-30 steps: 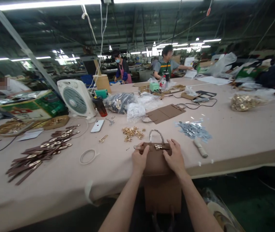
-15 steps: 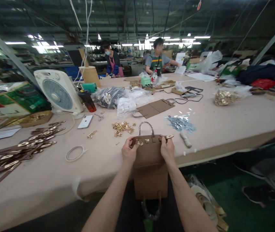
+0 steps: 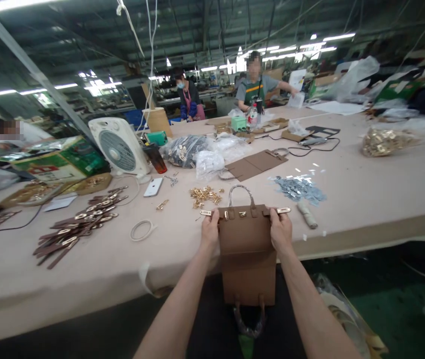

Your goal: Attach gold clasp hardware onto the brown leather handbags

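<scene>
A brown handbag panel with a handle at each end hangs over the table's front edge towards my lap. My left hand grips its upper left corner, where a strap tip with a gold metal plate sticks out to the left. At the upper right corner, my right hand pinches the other strap, whose gold plate points right. Between the hands, a small gold clasp sits on the panel below the upper handle. Both thumbs lie on top; the other fingers are mostly hidden behind.
Gold fittings lie beyond the panel, and grey metal pieces to the right near a rolled cloth. Brown straps, a tape roll, a phone and a fan are on the left. Co-workers are across the table.
The left strap's gold plate, earlier lying over the panel near my left hand, now points outward to the left. The view has turned left, so the table's things appear further right.
</scene>
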{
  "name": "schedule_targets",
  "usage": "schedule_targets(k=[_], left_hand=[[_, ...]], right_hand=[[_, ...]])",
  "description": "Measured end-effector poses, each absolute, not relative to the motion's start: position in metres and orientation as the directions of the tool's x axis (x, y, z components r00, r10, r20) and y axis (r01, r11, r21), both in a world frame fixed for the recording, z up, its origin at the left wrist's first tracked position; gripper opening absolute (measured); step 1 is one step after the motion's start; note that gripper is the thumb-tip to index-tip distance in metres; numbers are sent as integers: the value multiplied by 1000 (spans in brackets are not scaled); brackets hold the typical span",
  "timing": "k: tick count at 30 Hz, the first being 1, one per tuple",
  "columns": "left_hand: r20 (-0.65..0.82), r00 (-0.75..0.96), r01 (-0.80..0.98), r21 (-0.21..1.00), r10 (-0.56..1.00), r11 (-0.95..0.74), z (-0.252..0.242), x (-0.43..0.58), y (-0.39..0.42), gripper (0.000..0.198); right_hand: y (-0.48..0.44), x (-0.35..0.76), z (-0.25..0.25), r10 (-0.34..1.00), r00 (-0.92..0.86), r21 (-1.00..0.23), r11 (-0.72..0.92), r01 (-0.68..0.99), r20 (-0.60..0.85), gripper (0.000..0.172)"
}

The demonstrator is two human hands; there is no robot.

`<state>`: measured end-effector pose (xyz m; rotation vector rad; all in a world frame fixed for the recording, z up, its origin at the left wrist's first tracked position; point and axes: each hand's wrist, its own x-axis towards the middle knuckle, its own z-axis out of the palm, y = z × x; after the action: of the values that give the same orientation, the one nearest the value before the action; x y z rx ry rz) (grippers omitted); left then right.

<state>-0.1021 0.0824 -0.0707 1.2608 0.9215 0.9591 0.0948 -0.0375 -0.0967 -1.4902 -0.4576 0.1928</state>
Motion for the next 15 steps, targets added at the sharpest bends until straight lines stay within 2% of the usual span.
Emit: schedule_targets(k=[2,4,6,8,11,13,15], left_hand=[[18,270,-16,1000,963,-14,-67,-105,82,57],[188,158,103,973,969,-205,-62,-110,77,63],[445,133,267,844,885,-465,-58,-116,70,72],[629,285,352,633,724,-689,-54,-122,60,67],[660,580,300,373,478,-878,-54,-126,47,49],[621,679,252,304,391,-919,-58,-125,41,47],[577,741,208,290,344,-934,-63,-121,40,44]], right_hand=[[-37,96,-99,403,900,-986,96,139,166,49],[-37,97,-101,413,895,-986,88,145,168,48],[-36,97,-102,408,895,-983,73,166,181,47],[-35,96,-100,414,891,-982,65,177,188,47],[-35,94,-96,422,888,-983,71,169,183,45],[-34,91,-96,413,896,-987,69,145,161,46],[-33,89,-97,415,900,-991,74,112,133,52]])
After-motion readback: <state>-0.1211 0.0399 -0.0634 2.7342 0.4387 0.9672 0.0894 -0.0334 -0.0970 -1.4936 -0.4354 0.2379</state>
